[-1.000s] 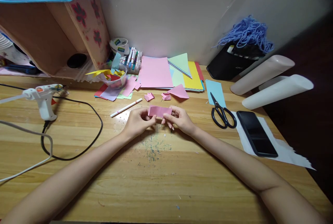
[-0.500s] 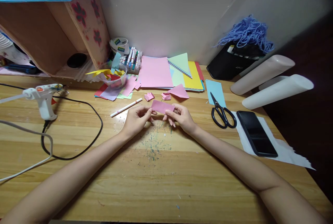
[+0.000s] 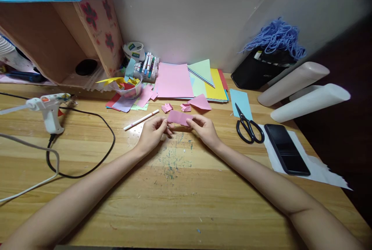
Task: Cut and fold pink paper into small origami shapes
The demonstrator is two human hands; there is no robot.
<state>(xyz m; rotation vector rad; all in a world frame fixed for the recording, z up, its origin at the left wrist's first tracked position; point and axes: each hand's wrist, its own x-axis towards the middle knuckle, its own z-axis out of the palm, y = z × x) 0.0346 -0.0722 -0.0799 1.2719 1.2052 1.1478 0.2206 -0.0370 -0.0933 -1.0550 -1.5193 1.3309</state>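
Note:
A small pink rectangle of paper (image 3: 179, 118) is held just above the wooden table, stretched between both hands. My left hand (image 3: 153, 131) pinches its left end between thumb and fingers. At the right end, my right hand (image 3: 205, 129) grips it the same way. Just beyond the paper lie two small folded pink paper pieces, one on the left (image 3: 167, 107) and one on the right (image 3: 185, 107). A pink paper triangle (image 3: 200, 102) rests beside them. Near my left hand is a white marker (image 3: 141, 120).
A glue gun (image 3: 50, 111) with a looping cord stands at left. Behind are a plastic bowl of paper scraps (image 3: 132, 92) and stacked coloured paper (image 3: 174, 81). Black scissors (image 3: 247, 125), a phone (image 3: 286, 148), white rolls (image 3: 309, 102) and a black bag (image 3: 258, 69) are at right.
The pink paper has shifted slightly left and tilted a little. My right hand's fingers have tucked in behind it; the left hand has barely moved.

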